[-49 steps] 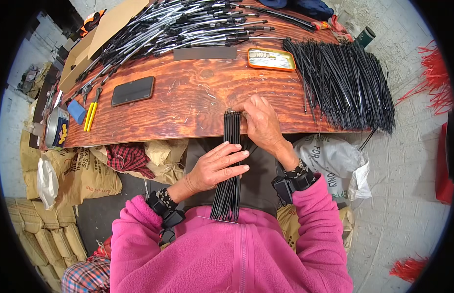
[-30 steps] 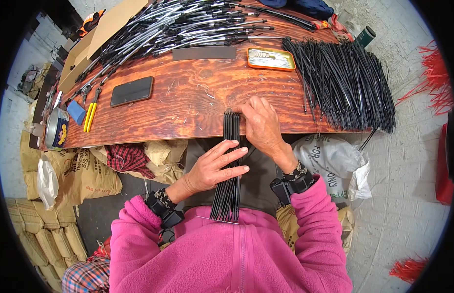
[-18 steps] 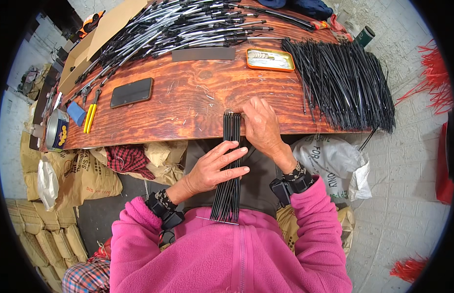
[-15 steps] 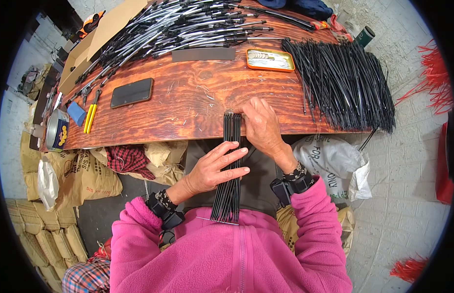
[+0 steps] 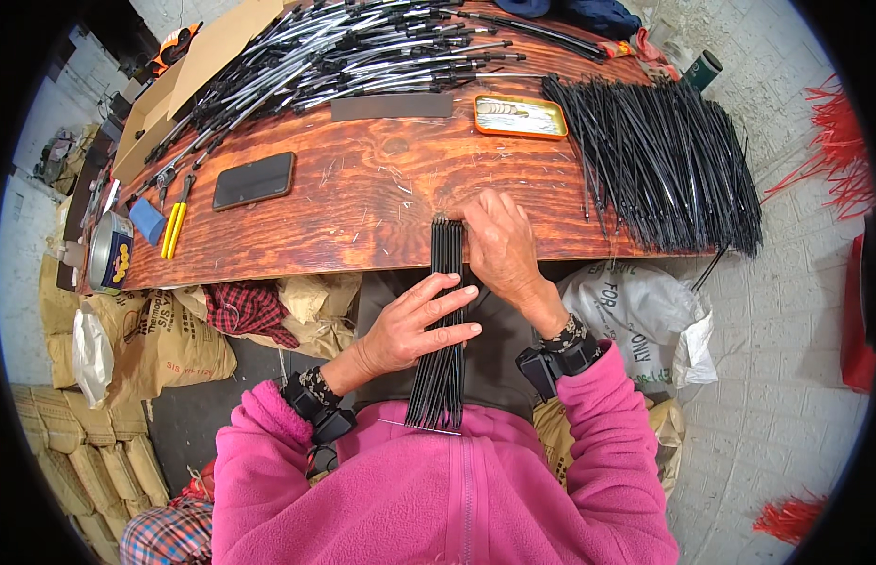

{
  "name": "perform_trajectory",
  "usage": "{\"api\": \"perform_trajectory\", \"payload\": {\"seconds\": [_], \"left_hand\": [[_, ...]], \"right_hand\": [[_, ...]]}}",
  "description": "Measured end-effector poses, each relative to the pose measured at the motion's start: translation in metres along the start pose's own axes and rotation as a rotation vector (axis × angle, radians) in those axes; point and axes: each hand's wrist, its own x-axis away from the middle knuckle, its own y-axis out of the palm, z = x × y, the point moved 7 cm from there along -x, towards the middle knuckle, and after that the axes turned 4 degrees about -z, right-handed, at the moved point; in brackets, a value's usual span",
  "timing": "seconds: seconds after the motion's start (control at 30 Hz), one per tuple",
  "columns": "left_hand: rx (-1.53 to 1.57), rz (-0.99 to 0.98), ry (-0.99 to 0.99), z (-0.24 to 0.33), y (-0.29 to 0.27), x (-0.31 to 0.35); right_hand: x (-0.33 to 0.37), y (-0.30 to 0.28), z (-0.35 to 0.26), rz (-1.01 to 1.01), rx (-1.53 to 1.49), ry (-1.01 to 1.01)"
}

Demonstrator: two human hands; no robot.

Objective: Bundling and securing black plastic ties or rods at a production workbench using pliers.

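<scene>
Right hand has shifted slightly, black strips ending at its fingertips.

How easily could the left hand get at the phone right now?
Fairly easily, it seems: only tabletop appears to lie between the left hand and the phone. However, that hand lies across the bundle of black sticks, so it would probably need to leave that first.

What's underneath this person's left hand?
Beneath the bare left hand runs a bundle of slim black rods, showing above and below it. The stretch under the fingers is covered, so I cannot see it.
</scene>
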Motion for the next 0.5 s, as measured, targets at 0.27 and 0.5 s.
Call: {"api": "perform_trajectory", "payload": {"seconds": [0.27,0.5], "left_hand": [[0.022,0.003,-0.009,0.0017,0.0021,0.0011],[0.03,0.012,-0.034,0.0007,0.0016,-0.0009]], "right_hand": [[0.0006,0.0033,0.0047,0.004,-0.049,-0.001],[-0.0023,0.0038,0.001,0.013,-0.045,0.014]]}}
